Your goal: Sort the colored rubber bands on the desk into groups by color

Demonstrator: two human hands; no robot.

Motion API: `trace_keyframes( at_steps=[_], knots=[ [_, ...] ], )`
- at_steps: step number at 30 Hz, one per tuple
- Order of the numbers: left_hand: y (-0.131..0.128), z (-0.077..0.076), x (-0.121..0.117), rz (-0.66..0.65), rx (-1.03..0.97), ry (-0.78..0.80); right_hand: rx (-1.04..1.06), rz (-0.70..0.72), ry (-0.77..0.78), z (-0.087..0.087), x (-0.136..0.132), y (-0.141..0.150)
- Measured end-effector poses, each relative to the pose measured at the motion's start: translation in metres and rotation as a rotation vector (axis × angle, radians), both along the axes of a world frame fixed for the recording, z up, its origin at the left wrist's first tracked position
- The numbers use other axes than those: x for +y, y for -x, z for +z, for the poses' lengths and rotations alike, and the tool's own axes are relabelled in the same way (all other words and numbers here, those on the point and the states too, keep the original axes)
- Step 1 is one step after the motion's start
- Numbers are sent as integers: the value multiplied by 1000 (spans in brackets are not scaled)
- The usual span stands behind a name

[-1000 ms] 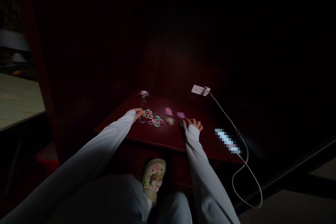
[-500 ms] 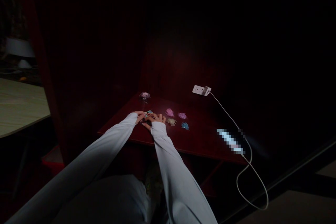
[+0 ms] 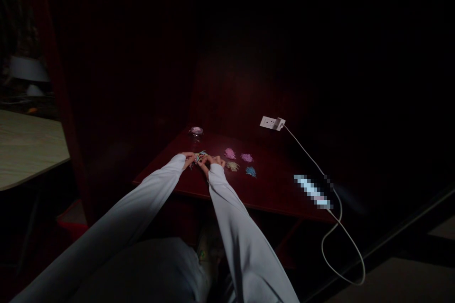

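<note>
A mixed heap of small, thin coloured pieces lies on the dark red table, between my two hands. My left hand is at the heap's left side, its fingers bent and pressed in against it. From the right, my right hand reaches in with thumb and fingers drawn together; what they pinch is too small to make out. Just right of that hand are sorted heaps of similar pieces: pink, purple, cream and blue.
A clear round container stands at the table's back left. On the wall, a white socket holds a plug, whose cable runs down to a blurred-out bright device. A light wooden table is at far left.
My right hand's fingers have drawn closer together, and its wrist has shifted slightly right. My left hand stays beside the mixed heap. The sorted heaps look the same.
</note>
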State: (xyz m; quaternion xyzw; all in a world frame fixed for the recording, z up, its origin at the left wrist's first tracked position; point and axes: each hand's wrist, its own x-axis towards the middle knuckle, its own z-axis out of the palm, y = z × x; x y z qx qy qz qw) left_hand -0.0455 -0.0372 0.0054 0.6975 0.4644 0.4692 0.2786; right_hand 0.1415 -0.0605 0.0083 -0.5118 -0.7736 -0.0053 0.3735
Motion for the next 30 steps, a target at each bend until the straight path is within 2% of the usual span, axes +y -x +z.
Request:
trace_keyframes(
  at_steps=[4, 7, 11, 14, 18, 25, 30],
  knots=[
    [-2, 0, 0, -13, -30, 7, 184, -127, -2, 1, 13, -30],
    [-3, 0, 0, -37, -68, 17, 196, -192, 43, 8, 17, -76],
    [-2, 0, 1, -25, -63, 24, 171, -367, 49, 17, 13, -140],
    [-1, 0, 1, -17, -57, 13, 148, -453, 63, 21, 9, -170],
    [-2, 2, -1, -26, -57, 9, 165, -536, 143, 20, 8, -183],
    [-4, 0, -1, -20, -58, -4, 211, -608, 233, 16, 11, -184],
    [-4, -1, 0, -4, -55, 24, 188, -640, 152, 11, 12, -184]
  ],
)
